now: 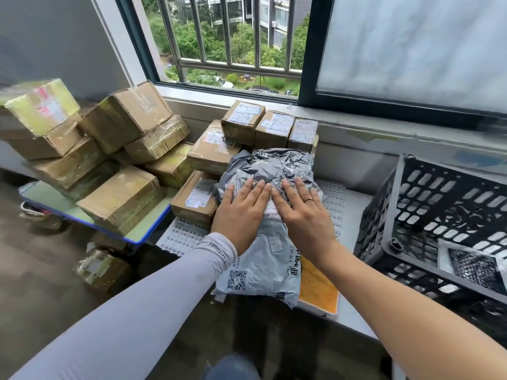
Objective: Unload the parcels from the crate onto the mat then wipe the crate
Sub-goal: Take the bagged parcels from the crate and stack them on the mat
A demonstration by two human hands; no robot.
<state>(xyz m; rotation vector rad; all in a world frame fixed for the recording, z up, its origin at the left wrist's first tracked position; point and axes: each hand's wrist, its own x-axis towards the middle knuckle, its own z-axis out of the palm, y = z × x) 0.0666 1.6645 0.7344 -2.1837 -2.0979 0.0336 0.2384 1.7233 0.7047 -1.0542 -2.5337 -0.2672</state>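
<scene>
Two hands lie flat on a dark grey bag parcel [277, 171] at the centre of the view. The left hand [241, 212], in a pale sleeve [153, 297], presses down with fingers straight and spread, gripping nothing. The right hand [304, 212], with a ring on one finger, rests beside it in the same manner, fingers extended, nothing grasped. The dark parcel sits on a lighter grey bag parcel [260, 267], which extends toward 6 o'clock and overlaps a yellow envelope [318, 286]. Both bags lie on the white grid mat [333, 204]. Small brown boxes [244, 122] stand touching the bags from 9 o'clock round to 12 o'clock, labels upward, also on the mat.

At 3 o'clock stands the black crate [428, 204], tilted, with one flat packet [472, 267] inside. At 9 to 10 o'clock, larger taped cartons [120, 149] are stacked on a blue-edged cart [148, 231]. At 12 o'clock is a barred window [227, 45].
</scene>
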